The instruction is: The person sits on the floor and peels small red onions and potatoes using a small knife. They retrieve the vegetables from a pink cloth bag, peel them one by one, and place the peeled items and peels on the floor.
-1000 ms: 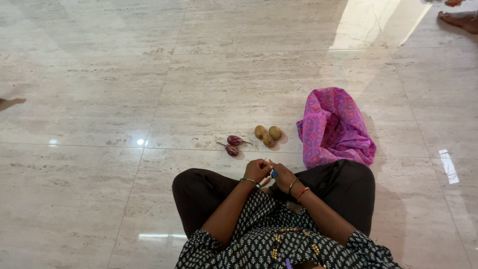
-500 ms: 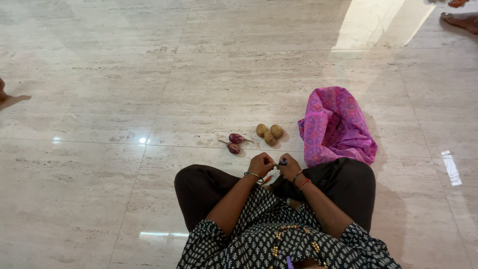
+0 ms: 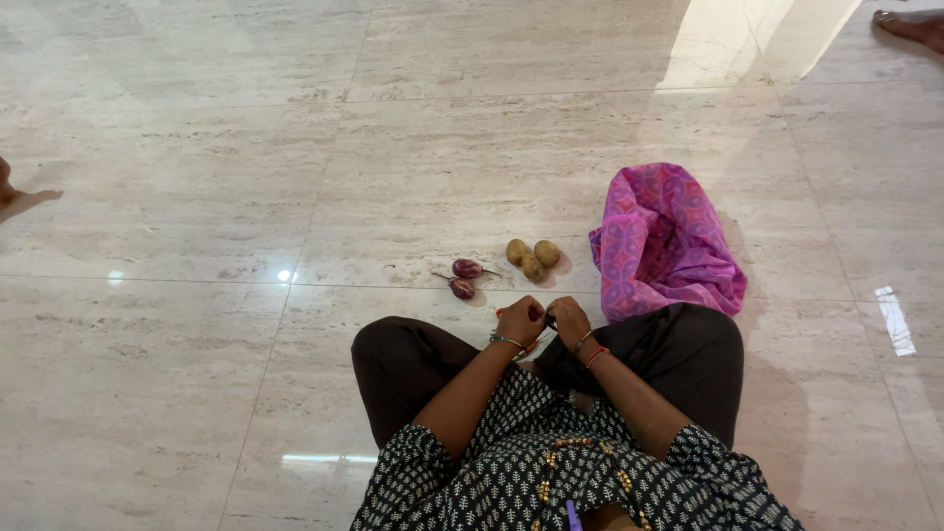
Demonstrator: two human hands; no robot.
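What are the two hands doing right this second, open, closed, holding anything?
Left hand: fingers curled shut on a small orange-handled thing, too small to identify.
Right hand: fingers curled closed against the left; what they hold cannot be told.

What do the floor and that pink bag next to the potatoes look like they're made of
The floor looks like polished stone or stone-look tile: veined, beige, with glossy reflections and thin grout lines. The pink bag appears to be soft woven cloth with a matte finish; it slumps in folds and carries a printed pattern.
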